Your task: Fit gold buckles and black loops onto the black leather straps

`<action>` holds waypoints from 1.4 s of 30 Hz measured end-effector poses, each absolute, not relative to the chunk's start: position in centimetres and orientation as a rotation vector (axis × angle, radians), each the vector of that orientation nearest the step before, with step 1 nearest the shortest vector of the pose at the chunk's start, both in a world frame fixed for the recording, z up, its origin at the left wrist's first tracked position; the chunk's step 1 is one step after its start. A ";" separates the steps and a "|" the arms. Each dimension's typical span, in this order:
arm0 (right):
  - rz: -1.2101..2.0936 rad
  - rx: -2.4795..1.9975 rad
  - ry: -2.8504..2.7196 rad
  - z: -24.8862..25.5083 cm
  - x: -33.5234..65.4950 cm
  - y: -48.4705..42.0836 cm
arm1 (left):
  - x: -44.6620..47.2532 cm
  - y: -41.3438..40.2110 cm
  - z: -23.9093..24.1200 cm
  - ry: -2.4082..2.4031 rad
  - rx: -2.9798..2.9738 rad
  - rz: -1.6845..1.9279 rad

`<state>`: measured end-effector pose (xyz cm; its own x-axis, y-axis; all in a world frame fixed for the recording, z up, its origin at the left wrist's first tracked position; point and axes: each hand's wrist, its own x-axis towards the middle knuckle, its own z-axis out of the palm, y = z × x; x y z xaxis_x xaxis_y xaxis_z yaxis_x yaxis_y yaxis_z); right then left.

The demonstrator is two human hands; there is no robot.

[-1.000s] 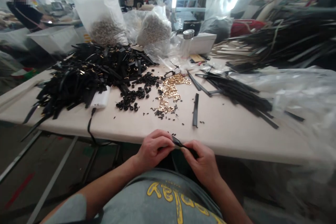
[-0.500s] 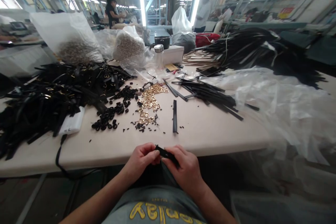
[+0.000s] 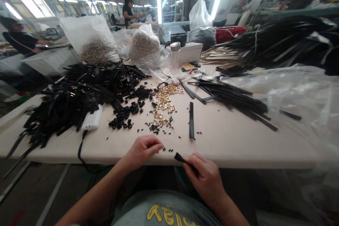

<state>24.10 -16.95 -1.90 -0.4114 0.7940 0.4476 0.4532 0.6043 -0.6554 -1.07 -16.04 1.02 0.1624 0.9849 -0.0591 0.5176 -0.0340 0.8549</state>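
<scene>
My right hand (image 3: 205, 173) is closed around a black strap (image 3: 180, 157), whose folded-looking end sticks out to the left past my fingers. The rest of the strap is hidden in my palm. Over the table's front edge, my left hand (image 3: 144, 152) has thumb and fingers pinched together; whatever may be between them is too small to see. Tiny black pieces (image 3: 171, 150) lie just right of its fingertips. A single black strip (image 3: 191, 120) lies lengthwise farther in. Beyond my left hand are gold buckles (image 3: 165, 101) in a loose pile and black loops (image 3: 123, 116).
A heap of black straps with buckles (image 3: 100, 81) covers the left side, beside a white box with a cable (image 3: 92, 118). Black strips (image 3: 233, 99) and plastic sheeting (image 3: 299, 84) lie right. Behind stand a glass bottle (image 3: 175, 56) and filled bags (image 3: 144, 44). People work farther back.
My hands have parted: the left has let go of the strap and moved away leftward, while the right keeps hold of it. The view has swung somewhat left.
</scene>
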 end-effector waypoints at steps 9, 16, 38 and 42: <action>0.588 -1.014 -2.093 -2.8 23.9 -16.5 | -11.7 -12.6 0.6 2.335 1.962 0.367; 0.565 -1.036 -2.094 -2.9 24.0 -16.7 | -11.5 -12.4 0.1 2.131 1.657 0.796; 0.238 -1.007 -2.130 2.1 21.4 -15.6 | 1.7 -17.2 1.3 1.055 0.673 1.087; 0.174 -0.985 -2.169 1.8 21.6 -16.0 | 2.2 -17.3 0.8 1.054 0.745 1.084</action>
